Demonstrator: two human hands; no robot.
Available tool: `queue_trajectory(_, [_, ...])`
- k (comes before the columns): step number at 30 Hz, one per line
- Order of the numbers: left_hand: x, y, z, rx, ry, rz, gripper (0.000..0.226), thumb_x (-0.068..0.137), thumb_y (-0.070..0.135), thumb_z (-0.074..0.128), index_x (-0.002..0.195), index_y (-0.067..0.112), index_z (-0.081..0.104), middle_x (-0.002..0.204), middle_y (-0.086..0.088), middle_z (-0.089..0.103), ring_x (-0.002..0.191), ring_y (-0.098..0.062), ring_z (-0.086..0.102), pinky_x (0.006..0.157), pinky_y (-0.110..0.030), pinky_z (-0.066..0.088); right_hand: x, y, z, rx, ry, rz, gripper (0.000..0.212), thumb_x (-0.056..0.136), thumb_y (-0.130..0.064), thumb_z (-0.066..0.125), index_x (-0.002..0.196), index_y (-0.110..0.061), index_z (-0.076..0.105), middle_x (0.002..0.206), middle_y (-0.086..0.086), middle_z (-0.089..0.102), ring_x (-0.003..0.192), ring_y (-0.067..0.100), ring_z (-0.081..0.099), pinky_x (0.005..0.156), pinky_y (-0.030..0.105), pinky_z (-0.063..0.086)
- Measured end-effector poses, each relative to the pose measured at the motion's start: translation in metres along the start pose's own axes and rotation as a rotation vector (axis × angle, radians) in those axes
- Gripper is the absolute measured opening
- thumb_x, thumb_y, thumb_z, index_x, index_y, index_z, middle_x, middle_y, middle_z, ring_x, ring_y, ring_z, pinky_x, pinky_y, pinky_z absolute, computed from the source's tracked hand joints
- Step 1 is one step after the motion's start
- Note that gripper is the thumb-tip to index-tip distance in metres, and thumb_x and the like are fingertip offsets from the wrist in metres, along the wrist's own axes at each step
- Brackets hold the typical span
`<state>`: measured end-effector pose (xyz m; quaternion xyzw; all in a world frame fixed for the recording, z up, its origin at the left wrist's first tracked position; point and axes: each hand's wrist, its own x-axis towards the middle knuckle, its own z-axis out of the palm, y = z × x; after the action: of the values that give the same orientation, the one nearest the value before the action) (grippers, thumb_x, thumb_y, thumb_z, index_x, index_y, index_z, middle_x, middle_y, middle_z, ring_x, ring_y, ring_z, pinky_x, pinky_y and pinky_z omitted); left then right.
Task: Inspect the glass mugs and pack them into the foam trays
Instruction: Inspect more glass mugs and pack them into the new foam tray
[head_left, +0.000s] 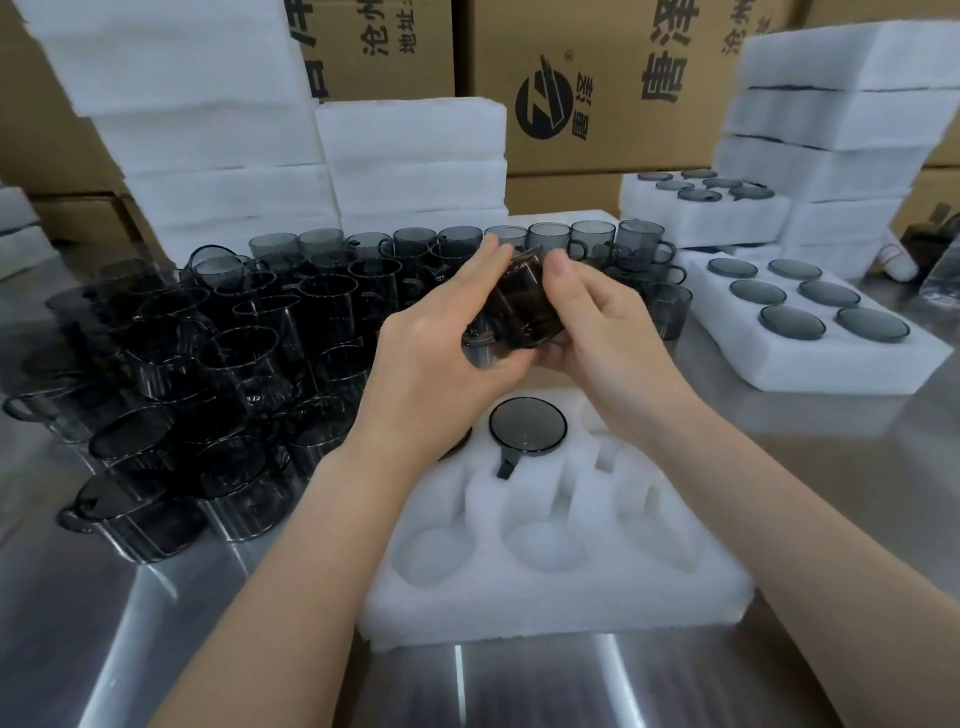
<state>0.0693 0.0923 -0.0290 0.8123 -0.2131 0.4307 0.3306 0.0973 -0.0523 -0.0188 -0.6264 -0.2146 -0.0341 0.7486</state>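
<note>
So the left hand (431, 338) and right hand (602, 332) both grip one smoky glass mug (522, 306) tipped on its side, hanging straight over the foam tray (519, 618), empty pockets (540, 545) just below, toward the person.

Held mug (522, 306): smoke-tinted glass, translucent, glossy, smooth. Loose mugs (218, 364) on the table: same dark glass, bright glints along the rims. Foam tray (545, 592) in front: white foam, matt, soft-looking, faintly grainy at the cut edges. Table (130, 649): bare metal, brushed, shiny with streaked reflections. Cartons (613, 145) behind: brown cardboard, matt, black print.
</note>
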Motion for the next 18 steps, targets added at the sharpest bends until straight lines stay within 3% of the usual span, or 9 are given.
queue_trajectory(8, [-0.0010, -0.0020, -0.0038, -0.218, -0.072, -0.091, 0.069, 0.074, 0.010, 0.079, 0.137, 0.019, 0.053, 0.140, -0.002, 0.057, 0.127, -0.005, 0.054, 0.107, -0.030, 0.045, 0.0018, -0.0073, -0.0064, 0.226, 0.022, 0.172, 0.037, 0.102, -0.032, 0.047, 0.102, -0.005, 0.072, 0.099, 0.018, 0.074, 0.087, 0.028, 0.073, 0.072, 0.040, 0.061])
queue_trajectory(10, [-0.0016, -0.0033, -0.0035, -0.283, -0.084, -0.122, 0.071, 0.074, 0.011, 0.077, 0.138, 0.024, 0.049, 0.142, 0.001, 0.055, 0.130, -0.004, 0.051, 0.109, -0.031, 0.043, 0.0029, -0.0082, -0.0072, 0.312, -0.037, 0.261, 0.038, 0.095, -0.038, 0.053, 0.103, -0.006, 0.072, 0.103, 0.018, 0.073, 0.090, 0.026, 0.072, 0.072, 0.036, 0.059])
queue_trajectory(12, [-0.0023, -0.0049, -0.0030, -0.367, -0.114, -0.178, 0.075, 0.075, 0.010, 0.075, 0.143, 0.022, 0.045, 0.142, 0.003, 0.055, 0.130, -0.003, 0.051, 0.109, -0.030, 0.042, 0.0032, -0.0083, -0.0063, 0.409, -0.151, 0.357, 0.052, 0.087, -0.047, 0.054, 0.118, -0.007, 0.066, 0.114, 0.017, 0.070, 0.099, 0.025, 0.069, 0.078, 0.034, 0.058])
queue_trajectory(15, [-0.0022, -0.0065, -0.0020, -0.437, -0.167, -0.269, 0.079, 0.076, 0.008, 0.071, 0.148, 0.019, 0.040, 0.139, 0.009, 0.056, 0.127, 0.001, 0.052, 0.105, -0.021, 0.042, 0.0033, -0.0049, -0.0065, 0.463, -0.309, 0.405, 0.069, 0.088, -0.056, 0.050, 0.138, -0.009, 0.050, 0.131, 0.021, 0.060, 0.116, 0.034, 0.062, 0.088, 0.042, 0.056])
queue_trajectory(18, [-0.0004, -0.0064, -0.0017, -0.385, -0.167, -0.308, 0.087, 0.071, 0.020, 0.075, 0.149, 0.021, 0.037, 0.133, 0.027, 0.051, 0.127, 0.008, 0.047, 0.109, -0.023, 0.039, 0.0031, -0.0032, -0.0079, 0.371, -0.290, 0.339, 0.065, 0.086, -0.055, 0.052, 0.131, -0.008, 0.056, 0.124, 0.021, 0.065, 0.104, 0.036, 0.068, 0.077, 0.039, 0.058])
